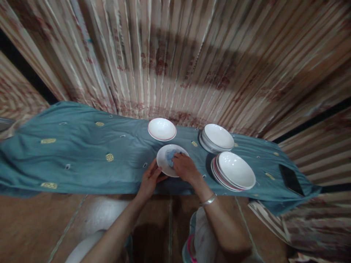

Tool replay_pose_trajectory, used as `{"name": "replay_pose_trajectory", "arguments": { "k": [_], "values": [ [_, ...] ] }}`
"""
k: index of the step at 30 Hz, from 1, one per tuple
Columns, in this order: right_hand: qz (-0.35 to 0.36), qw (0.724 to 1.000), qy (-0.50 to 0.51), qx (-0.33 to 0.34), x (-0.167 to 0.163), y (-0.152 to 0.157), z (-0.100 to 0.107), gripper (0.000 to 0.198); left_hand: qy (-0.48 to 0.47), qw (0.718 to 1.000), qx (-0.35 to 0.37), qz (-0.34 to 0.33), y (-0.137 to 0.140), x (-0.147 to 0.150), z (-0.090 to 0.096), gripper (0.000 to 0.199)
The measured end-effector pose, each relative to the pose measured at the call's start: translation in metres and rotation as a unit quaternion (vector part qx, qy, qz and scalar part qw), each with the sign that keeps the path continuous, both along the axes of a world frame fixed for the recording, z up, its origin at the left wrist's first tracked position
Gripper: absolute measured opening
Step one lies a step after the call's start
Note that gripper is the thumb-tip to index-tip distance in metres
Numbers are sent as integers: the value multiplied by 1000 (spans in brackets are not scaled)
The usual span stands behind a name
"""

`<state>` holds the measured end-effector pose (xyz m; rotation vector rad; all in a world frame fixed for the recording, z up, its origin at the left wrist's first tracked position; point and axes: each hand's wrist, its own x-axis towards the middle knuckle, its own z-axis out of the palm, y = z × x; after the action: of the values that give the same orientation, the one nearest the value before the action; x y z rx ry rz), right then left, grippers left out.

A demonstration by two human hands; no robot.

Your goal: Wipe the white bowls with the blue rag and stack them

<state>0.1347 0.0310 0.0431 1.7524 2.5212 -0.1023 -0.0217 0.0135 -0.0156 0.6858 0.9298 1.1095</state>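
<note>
A white plate [162, 153] is held near the front edge of the cloth-covered table, slightly tilted. My left hand [150, 176] grips its lower left rim, thumb on top and fingers underneath. Inside the plate lies a crumpled light blue cloth [170, 157]. My right hand [184, 166] is closed on this cloth and presses it against the plate's inner surface. A silver bangle circles my right wrist. Just behind stands a small pile of white plates with a red rim [162, 128].
To the right stand two stacks of white dishes, a rear stack [218, 136] and a front stack [236, 170] with some red rims. A dark phone [291, 179] lies at the right end of the teal tablecloth [82, 157]. A pleated curtain [175, 62] hangs behind.
</note>
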Motion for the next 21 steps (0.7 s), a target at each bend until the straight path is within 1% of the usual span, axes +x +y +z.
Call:
{"name": "replay_pose_trajectory", "arguments": {
  "k": [2, 5, 7, 9, 12, 15, 18, 21],
  "values": [
    [7, 1000, -14, -10, 3, -2, 3, 30, -6, 1000, 0, 0, 0, 0, -1, 66],
    [-15, 999, -4, -34, 5, -5, 9, 31, -8, 1000, -4, 1, 0, 1, -2, 63],
    [-23, 997, 27, -63, 7, -5, 12, 32, -10, 1000, -5, 7, 0, 1, -3, 61],
    [-16, 992, 79, -98, 9, -4, 14, 32, -12, 1000, -3, 8, 0, 2, -3, 61],
    [2, 972, 188, -138, 12, -2, 10, 30, -12, 1000, -5, 0, 0, 2, -3, 68],
    [23, 941, 301, -154, 13, -1, 3, 31, -6, 1000, -1, -7, 0, 2, -3, 70],
    [35, 914, 378, -145, 9, -3, -2, 36, -4, 1000, 10, -6, 1, 2, -4, 63],
    [41, 908, 400, -114, 1, -4, -6, 41, -9, 1000, 13, -10, 1, 2, -6, 60]
  ]
}}
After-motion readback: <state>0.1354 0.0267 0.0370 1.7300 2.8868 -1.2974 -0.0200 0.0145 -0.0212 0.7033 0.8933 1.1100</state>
